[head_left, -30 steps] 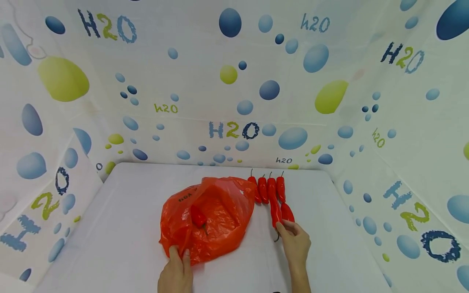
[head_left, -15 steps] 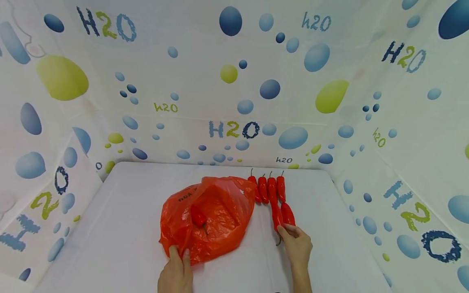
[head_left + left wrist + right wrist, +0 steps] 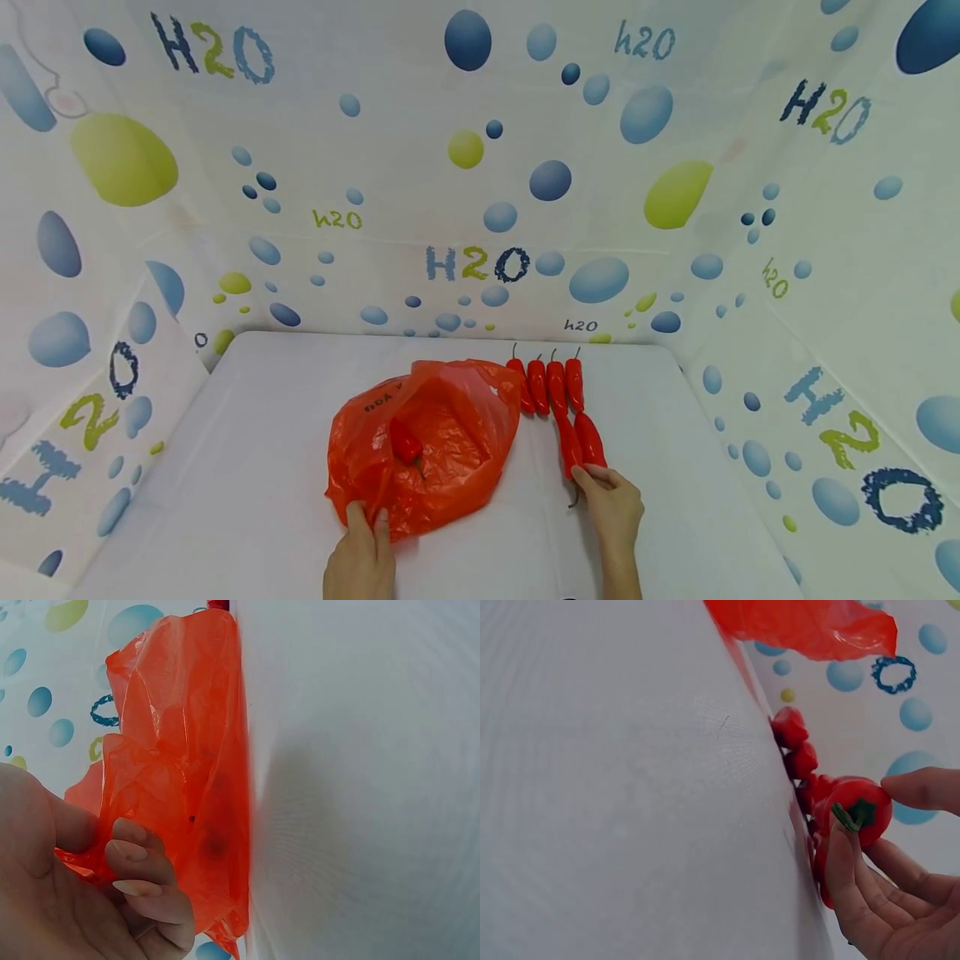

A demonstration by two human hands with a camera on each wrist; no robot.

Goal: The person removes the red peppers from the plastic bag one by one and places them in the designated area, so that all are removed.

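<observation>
A red plastic bag (image 3: 457, 492) lies on the table with its mouth gaping; one red chili pepper (image 3: 406, 443) with a dark stem shows inside. My left hand (image 3: 362, 554) pinches the bag's near rim between thumb and fingers, as the left wrist view also shows. Right of the bag, my right hand (image 3: 613, 510) pinches a red chili pepper (image 3: 870, 802) at its stem end, the green stem pointing toward me. A second chili pepper (image 3: 590, 440) lies just right of the held one. Behind them is a row of several chili peppers (image 3: 537, 387), stems pointing away.
The white table (image 3: 225, 492) is bounded at the back and sides by a cloth (image 3: 405, 167) printed with blue and green drops and lettering. The bag's right side overlaps the leftmost pepper of the back row in the head view.
My right hand has shifted slightly nearer and to the right with the pinched chili pepper, whose tip draws back from the row. My left hand keeps its place on the bag.
</observation>
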